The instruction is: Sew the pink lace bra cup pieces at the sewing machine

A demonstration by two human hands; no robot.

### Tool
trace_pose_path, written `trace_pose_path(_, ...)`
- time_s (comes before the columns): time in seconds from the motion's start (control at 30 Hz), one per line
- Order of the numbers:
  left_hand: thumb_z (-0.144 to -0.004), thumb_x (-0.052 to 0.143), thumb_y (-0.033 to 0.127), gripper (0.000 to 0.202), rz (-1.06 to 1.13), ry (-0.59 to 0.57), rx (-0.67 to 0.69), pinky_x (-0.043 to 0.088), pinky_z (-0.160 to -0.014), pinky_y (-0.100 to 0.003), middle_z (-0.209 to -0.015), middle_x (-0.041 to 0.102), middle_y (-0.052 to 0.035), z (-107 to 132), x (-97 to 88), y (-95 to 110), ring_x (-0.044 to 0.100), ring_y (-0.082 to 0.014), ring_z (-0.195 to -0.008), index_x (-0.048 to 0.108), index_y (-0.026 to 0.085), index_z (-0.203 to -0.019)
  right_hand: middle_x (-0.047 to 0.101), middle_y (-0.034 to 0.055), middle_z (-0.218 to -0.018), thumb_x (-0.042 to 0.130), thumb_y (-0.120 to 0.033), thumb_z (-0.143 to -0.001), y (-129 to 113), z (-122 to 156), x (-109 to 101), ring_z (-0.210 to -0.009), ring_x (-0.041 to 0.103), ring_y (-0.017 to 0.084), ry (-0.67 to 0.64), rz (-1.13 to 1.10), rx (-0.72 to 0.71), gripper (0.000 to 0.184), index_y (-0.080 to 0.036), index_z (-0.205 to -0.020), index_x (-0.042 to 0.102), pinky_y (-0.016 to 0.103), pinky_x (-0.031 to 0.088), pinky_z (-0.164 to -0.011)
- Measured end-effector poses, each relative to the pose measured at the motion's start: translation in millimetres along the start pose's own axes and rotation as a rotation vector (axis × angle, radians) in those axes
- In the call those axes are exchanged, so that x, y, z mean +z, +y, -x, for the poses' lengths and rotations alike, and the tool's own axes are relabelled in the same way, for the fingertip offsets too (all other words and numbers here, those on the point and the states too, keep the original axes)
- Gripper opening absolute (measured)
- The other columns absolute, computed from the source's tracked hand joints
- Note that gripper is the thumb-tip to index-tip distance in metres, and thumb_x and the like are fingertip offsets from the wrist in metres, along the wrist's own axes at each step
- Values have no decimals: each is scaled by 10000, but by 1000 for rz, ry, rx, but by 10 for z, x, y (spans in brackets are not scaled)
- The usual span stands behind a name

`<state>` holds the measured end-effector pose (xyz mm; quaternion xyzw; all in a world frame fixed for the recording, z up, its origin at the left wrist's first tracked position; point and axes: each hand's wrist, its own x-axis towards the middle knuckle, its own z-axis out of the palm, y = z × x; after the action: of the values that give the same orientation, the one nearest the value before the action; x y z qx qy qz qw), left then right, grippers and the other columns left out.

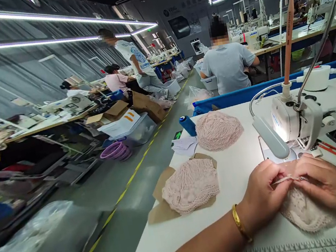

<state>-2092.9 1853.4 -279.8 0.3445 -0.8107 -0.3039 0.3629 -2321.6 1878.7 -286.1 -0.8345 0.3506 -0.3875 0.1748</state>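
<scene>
My left hand point(267, 189), with a gold bangle point(238, 222) on its wrist, pinches the upper edge of a pale pink lace piece point(309, 210). Close beside it, my right hand point(323, 179) grips the same edge, thumbs nearly meeting. The lace hangs below my fingers over the white table. Just beyond my hands stands the head of a white sewing machine point(296, 119), its small lamp lit. The needle area is partly hidden by the lamp and my hands. To the left lie a lace piece point(192, 184) on brown card and a stack of lace pieces point(219, 130).
A blue thread cone point(188, 126) and white paper point(184, 146) sit at the table's far left edge. Orange-red snips point(334, 149) lie right of the needle; a printed ruler point(304, 249) runs along the front. A seated person point(225, 64) works ahead, others beyond the aisle.
</scene>
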Motion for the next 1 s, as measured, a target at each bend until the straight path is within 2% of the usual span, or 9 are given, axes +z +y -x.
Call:
trace_pose_path(0.1,-995,658,268,114,-17,22,86,466,-748,-300,-811,713,-24,10,-14,24,619,-179,-769,727,211,-924,603,-17,-814,534,-231,-1088,3,36,13,-740,554,185,5,18,-20,155,-257,-942,578,358,473,-792)
trace_pose_path(0.2,-1028,618,251,155,-54,16,181,476,-740,-305,-824,729,-33,19,-23,27,637,-179,-770,768,221,-999,654,7,-932,556,-286,-1085,12,90,25,-853,604,216,27,3,28,44,-273,-1084,599,399,491,-892)
trace_pose_path(0.3,-1041,601,256,187,-82,21,236,498,-731,-306,-852,736,-50,30,-23,16,653,-182,-782,784,221,-1053,682,27,-1035,567,-306,-1084,5,115,34,-949,627,234,27,-15,62,108,-289,-1182,608,398,508,-896)
trace_pose_path(0.53,-1035,611,240,203,-60,32,270,509,-733,-301,-853,719,-42,34,-18,11,651,-177,-774,785,243,-1140,635,11,-886,515,-290,-1108,-47,49,35,-818,573,212,36,-23,41,139,-266,-1021,621,374,468,-766)
trace_pose_path(0.63,-1024,617,210,171,-54,33,277,488,-728,-296,-837,705,-33,34,-14,13,631,-171,-765,769,226,-1100,616,-7,-848,511,-249,-1110,-59,40,34,-786,558,196,57,-36,13,151,-268,-995,606,351,448,-733)
trace_pose_path(0.77,-971,647,192,64,-53,49,234,468,-728,-305,-810,680,-27,39,-7,18,608,-172,-759,684,201,-919,631,-6,-874,526,-194,-1093,-49,63,41,-803,557,191,110,-27,-19,126,-269,-1046,615,341,444,-740)
trace_pose_path(0.93,-897,702,137,145,97,75,218,524,-849,-311,-1030,762,-44,25,35,48,710,-184,-927,581,214,-877,624,-13,-871,515,-167,-1075,-26,70,54,-794,544,188,97,-20,-41,132,-262,-1012,580,345,434,-748)
trace_pose_path(1.0,-879,697,105,172,140,88,204,527,-844,-305,-981,768,-18,23,55,56,712,-168,-881,570,221,-877,626,-16,-874,517,-166,-1070,-22,69,57,-793,551,186,98,-18,-62,123,-261,-1019,576,344,436,-747)
